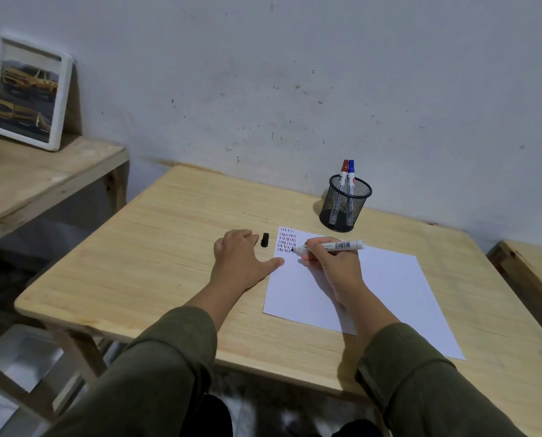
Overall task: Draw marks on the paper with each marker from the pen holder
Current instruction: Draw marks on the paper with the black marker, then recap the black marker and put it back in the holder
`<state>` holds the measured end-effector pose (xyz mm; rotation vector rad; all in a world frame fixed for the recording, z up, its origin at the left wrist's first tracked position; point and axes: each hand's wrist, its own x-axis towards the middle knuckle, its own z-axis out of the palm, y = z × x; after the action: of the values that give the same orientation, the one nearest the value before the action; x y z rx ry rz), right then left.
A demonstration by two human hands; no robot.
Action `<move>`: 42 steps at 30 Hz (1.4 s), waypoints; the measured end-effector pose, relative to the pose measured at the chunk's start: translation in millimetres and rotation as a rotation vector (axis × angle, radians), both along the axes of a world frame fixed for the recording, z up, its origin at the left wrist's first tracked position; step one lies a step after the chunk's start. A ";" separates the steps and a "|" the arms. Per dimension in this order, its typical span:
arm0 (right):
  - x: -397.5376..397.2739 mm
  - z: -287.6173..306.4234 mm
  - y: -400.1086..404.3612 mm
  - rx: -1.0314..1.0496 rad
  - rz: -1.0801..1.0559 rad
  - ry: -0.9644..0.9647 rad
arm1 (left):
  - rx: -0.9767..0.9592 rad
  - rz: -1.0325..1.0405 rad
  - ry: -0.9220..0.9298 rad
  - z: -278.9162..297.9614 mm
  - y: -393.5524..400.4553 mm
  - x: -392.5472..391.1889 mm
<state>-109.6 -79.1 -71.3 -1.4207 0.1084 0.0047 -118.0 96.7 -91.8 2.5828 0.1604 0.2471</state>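
Observation:
A white sheet of paper (386, 288) lies on the wooden table (156, 247). Its top left corner carries rows of short red, blue and black marks (286, 239). My right hand (332, 263) grips an uncapped white marker (332, 246) whose black tip touches the paper just below the marks. My left hand (241, 258) rests flat on the table, thumb on the paper's left edge. The marker's black cap (264, 240) lies on the table just beyond my left fingers. A black mesh pen holder (345, 205) behind the paper holds a red-capped marker (344, 170) and a blue-capped marker (351, 170).
A grey wall runs close behind the table. A lower wooden shelf (36, 181) at the left carries a white-framed picture (27, 93) leaning on the wall. Another wooden surface (534, 266) sits at the right edge.

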 end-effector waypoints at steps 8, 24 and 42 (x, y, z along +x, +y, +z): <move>-1.1 1.7 -0.9 -0.028 -0.001 0.004 | -0.012 0.001 -0.003 1.1 -0.4 -0.8; 1.0 3.8 -4.4 0.218 -0.020 0.004 | -0.086 -0.024 -0.104 14.9 -3.5 0.8; 5.0 73.6 -21.3 0.185 0.022 -0.162 | -0.932 -0.052 -0.197 73.8 -36.9 16.9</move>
<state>-104.6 -100.3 2.3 -1.2324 -0.0409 -0.0806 -101.1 59.9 -18.0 1.6264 0.0997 0.3120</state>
